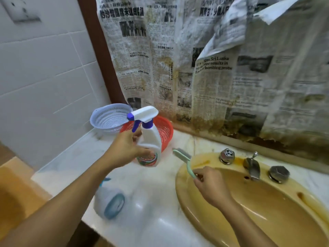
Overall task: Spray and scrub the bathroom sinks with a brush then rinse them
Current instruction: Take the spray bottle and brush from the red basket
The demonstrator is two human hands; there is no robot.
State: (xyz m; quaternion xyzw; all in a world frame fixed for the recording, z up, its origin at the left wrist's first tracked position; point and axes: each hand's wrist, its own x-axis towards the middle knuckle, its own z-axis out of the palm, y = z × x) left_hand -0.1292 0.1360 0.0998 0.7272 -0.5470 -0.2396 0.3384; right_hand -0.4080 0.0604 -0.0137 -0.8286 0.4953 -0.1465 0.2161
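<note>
Spray bottle grip: the left hand (124, 150) wraps the waist of the white spray bottle (149, 139), below its purple trigger; I cannot tell whether the base touches the counter (151, 193).
Brush grip: the right hand (210, 184) pinches the tail of the green brush (187, 161), its bristle head raised over the left rim of the sink (179, 184).
Sink: a stained yellow-brown basin, set in the counter just right of the bottle.
Handling: the bottle looks light, rigid and probably slick when wet, so it is best held at the neck with a finger on the trigger. The brush looks stiff and light, and scrubbing likely wants a fuller mid-handle hold.
Count: one sink in view, one brush, one spray bottle, one spout (252, 168), two knobs (226, 155), two baskets (110, 116), one blurred second bottle (108, 202).
</note>
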